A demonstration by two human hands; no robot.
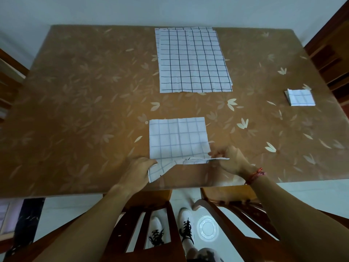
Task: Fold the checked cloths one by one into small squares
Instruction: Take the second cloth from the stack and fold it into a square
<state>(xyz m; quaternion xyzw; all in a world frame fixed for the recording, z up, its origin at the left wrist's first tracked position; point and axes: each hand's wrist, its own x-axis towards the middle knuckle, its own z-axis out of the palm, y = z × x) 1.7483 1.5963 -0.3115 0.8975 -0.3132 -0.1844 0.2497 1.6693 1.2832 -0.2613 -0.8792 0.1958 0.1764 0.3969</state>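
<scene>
Two hands: both are working the near edge of one checked cloth
Working cloth (178, 138): lying on the bench near the front edge, already looking doubled over, with its near edge lifting and wrinkling
Left hand (138, 170): pinching the near-left corner of that cloth, which is sticking out below the fingers toward the bench edge
Right hand (229, 157): fingers closing on the near-right corner, with a thin strip of fabric poking out to the right
Right wrist: wearing a red thread band (255, 174)
Unfolded pile (192, 59): sitting flat at the far side of the bench, well apart from the working cloth, edges of lower layers peeking out
Folded square (301, 97): resting near the right edge, well apart from everything else
Bench (75, 110): brown with a pale leaf pattern, looking glossy
Chairs (149, 214): wooden, tucked at the near side, with white shoes (186, 224) showing on the floor below
</scene>
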